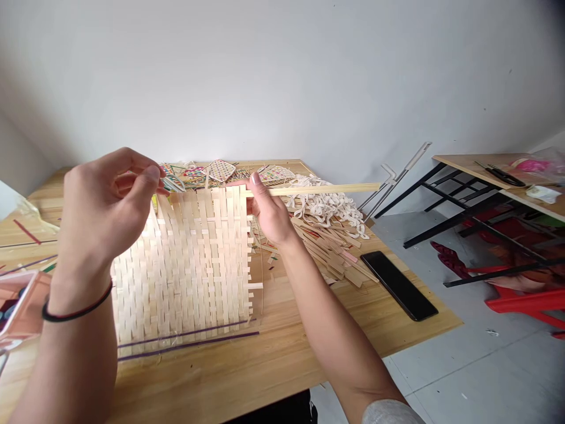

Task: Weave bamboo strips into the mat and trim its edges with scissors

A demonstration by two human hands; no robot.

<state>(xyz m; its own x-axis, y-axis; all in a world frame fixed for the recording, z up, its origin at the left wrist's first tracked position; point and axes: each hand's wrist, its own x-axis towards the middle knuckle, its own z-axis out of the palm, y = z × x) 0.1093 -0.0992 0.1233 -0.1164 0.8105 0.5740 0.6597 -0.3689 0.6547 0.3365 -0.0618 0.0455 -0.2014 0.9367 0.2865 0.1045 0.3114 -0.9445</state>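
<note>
A woven mat (189,271) of pale bamboo strips stands tilted up before me on the table, its loose strip ends showing along the top and right edges. My right hand (269,212) grips its upper right corner, thumb in front and fingers behind. From under that thumb a long flat bamboo strip (326,189) sticks out to the right. At the mat's upper left, my left hand (119,194) is closed in a pinch; what lies between its fingertips is hidden. Two dark purple strips (198,340) run along the mat's lower edge.
Behind the mat lie colourful woven pieces (220,170), a heap of white cord (329,203) and loose flat strips (331,250). A black phone (399,287) rests near the table's right edge. A pink box (22,303) is at far left; a second table (477,171) stands right.
</note>
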